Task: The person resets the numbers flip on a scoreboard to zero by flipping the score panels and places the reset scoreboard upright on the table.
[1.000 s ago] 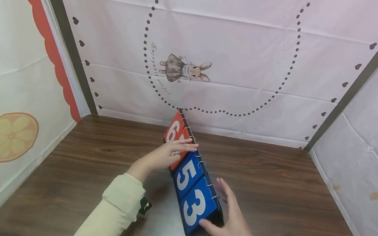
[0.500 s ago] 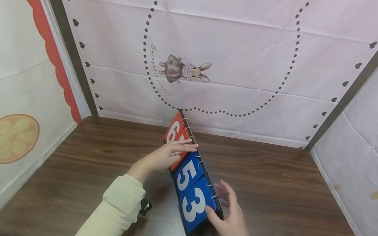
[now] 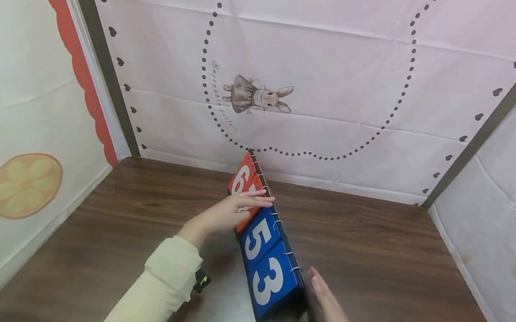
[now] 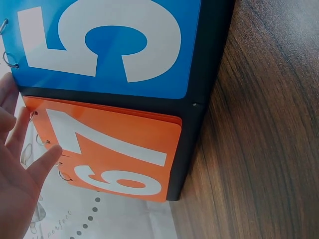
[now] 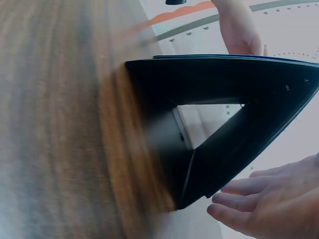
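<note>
A tabletop flip scoreboard (image 3: 255, 264) stands like a tent on the table, angled away from me. Its blue cards read 5 and 3; the red cards (image 4: 114, 144) beyond read 7 and 6 in the left wrist view. My left hand (image 3: 222, 213) rests across the ringed top edge near the middle, its fingers extended and partly covering the red 7. Beside the back face at the near end is my right hand (image 3: 334, 313), fingers straight, holding nothing. In the right wrist view, that hand (image 5: 274, 199) lies close to the black frame (image 5: 199, 79); I cannot tell whether they touch.
Brown wood-grain table (image 3: 384, 256) surrounds the scoreboard. A pale printed cloth (image 3: 330, 85) rises behind the table, close to the scoreboard's far end. More cloth walls (image 3: 504, 216) stand at both sides.
My right hand has moved its thumb off the blue 3 card's edge and straightened its fingers, shifting to the scoreboard's back side. My left hand and the scoreboard stay in place.
</note>
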A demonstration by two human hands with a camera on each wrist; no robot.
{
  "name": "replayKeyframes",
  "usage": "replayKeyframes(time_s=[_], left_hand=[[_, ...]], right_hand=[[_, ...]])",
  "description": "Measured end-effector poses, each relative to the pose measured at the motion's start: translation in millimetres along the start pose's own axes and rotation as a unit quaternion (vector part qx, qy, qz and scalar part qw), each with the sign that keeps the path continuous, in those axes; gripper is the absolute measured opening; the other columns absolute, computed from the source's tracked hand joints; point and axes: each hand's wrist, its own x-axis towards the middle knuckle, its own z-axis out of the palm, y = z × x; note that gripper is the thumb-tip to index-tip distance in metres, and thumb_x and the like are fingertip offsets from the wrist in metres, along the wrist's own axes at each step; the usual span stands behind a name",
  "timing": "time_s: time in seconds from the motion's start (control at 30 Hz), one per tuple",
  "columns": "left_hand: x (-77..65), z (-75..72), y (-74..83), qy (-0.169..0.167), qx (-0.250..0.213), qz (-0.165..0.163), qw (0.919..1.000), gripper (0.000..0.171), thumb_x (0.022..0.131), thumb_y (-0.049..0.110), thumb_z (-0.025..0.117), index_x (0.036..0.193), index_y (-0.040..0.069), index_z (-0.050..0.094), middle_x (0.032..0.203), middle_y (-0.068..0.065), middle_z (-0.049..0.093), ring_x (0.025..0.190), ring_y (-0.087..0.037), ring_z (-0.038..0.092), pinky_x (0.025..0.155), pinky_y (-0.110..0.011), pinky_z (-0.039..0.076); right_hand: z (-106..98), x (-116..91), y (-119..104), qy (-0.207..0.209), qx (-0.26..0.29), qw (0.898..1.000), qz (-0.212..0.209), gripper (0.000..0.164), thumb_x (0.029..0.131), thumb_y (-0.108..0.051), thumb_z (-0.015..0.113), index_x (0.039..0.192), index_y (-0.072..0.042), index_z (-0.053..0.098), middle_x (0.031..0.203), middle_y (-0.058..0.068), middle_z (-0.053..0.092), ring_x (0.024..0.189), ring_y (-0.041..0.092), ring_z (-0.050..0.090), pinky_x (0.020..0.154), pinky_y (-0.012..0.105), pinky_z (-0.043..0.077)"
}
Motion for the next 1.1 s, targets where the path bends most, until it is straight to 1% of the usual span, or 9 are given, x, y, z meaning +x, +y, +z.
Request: replayKeyframes(time_s=[0.1,0.3,0.4,0.53,0.67,0.8,0.9,0.97,1.1], left_hand=[[0.0,-0.3,1.2,-0.001,-0.001,-0.001,1.0,0.046,0.092,0.007,0.049,0.132,0.028,0.053,0.146,0.011,0.031,0.134,-0.021,0.026,0.092,-0.046,0.044],[0.8,1.2,0.5,0.004,-0.001,-0.004,1.0,0.046,0.092,0.007,0.049,0.131,0.029,0.054,0.146,0.01,0.033,0.135,-0.02,0.026,0.091,-0.047,0.044],[1.0,1.1,-0.3,0.005,0.001,0.0,1.0,0.045,0.092,0.006,0.048,0.131,0.027,0.054,0.145,0.01,0.034,0.135,-0.018,0.025,0.092,-0.047,0.044],[1.1,1.1,-0.7,0.003,-0.001,0.003,1.0,0.045,0.092,0.006,0.048,0.132,0.024,0.053,0.146,0.01,0.033,0.135,-0.02,0.025,0.092,-0.049,0.044],[1.1,1.2,-0.2,0.003,-0.003,0.0,1.0,0.045,0.092,0.008,0.049,0.132,0.027,0.053,0.146,0.011,0.032,0.134,-0.021,0.025,0.092,-0.05,0.043],[0.5,1.1,0.5,0.004,-0.005,0.0,1.0,0.045,0.092,0.009,0.049,0.131,0.031,0.053,0.146,0.012,0.032,0.134,-0.021,0.026,0.091,-0.049,0.044],[0.4,0.8,0.7,0.005,-0.005,0.003,1.0,0.045,0.092,0.008,0.049,0.131,0.031,0.054,0.145,0.012,0.033,0.134,-0.019,0.026,0.092,-0.049,0.043],[0.4,0.8,0.4,0.005,-0.003,0.004,1.0,0.045,0.092,0.007,0.049,0.131,0.03,0.054,0.145,0.012,0.033,0.134,-0.018,0.026,0.093,-0.049,0.043],[0.7,0.7,0.5,0.004,0.002,0.006,1.0,0.045,0.092,0.007,0.048,0.131,0.029,0.054,0.145,0.012,0.033,0.134,-0.017,0.026,0.093,-0.049,0.043]], right_hand=[[3,0,4,-0.007,-0.014,1.0,-0.002,0.072,0.099,-0.047,0.027,0.143,0.008,0.018,0.147,0.028,0.016,0.134,0.046,0.012,0.104,0.061,0.012],[8,-1,5,0.012,-0.018,1.0,-0.003,0.071,0.098,-0.048,0.031,0.143,0.006,0.021,0.148,0.026,0.017,0.134,0.045,0.011,0.103,0.063,0.012],[9,0,5,0.018,-0.013,1.0,0.009,0.073,0.097,-0.05,0.031,0.144,0.005,0.021,0.148,0.026,0.018,0.134,0.045,0.013,0.103,0.064,0.012],[9,1,4,0.029,0.002,0.999,0.032,0.076,0.095,-0.053,0.035,0.144,0.002,0.022,0.147,0.027,0.019,0.133,0.046,0.016,0.101,0.065,0.014],[9,1,3,0.034,0.013,0.999,0.026,0.075,0.095,-0.052,0.037,0.144,0.002,0.021,0.146,0.028,0.019,0.132,0.047,0.017,0.101,0.065,0.015],[9,1,2,0.035,0.019,0.999,0.016,0.071,0.097,-0.048,0.034,0.145,0.003,0.02,0.146,0.029,0.019,0.132,0.048,0.018,0.101,0.065,0.014],[8,1,-2,0.033,0.017,0.999,0.024,0.077,0.095,-0.056,0.028,0.145,0.001,0.019,0.146,0.03,0.017,0.13,0.05,0.019,0.1,0.066,0.016],[6,0,-5,0.032,0.016,0.999,0.035,0.084,0.091,-0.065,0.024,0.147,-0.003,0.018,0.148,0.028,0.014,0.13,0.05,0.017,0.099,0.068,0.015],[4,-2,-12,0.036,0.038,0.998,0.036,0.089,0.085,-0.073,0.024,0.148,-0.011,0.017,0.151,0.022,0.011,0.133,0.049,0.014,0.1,0.067,0.013]])
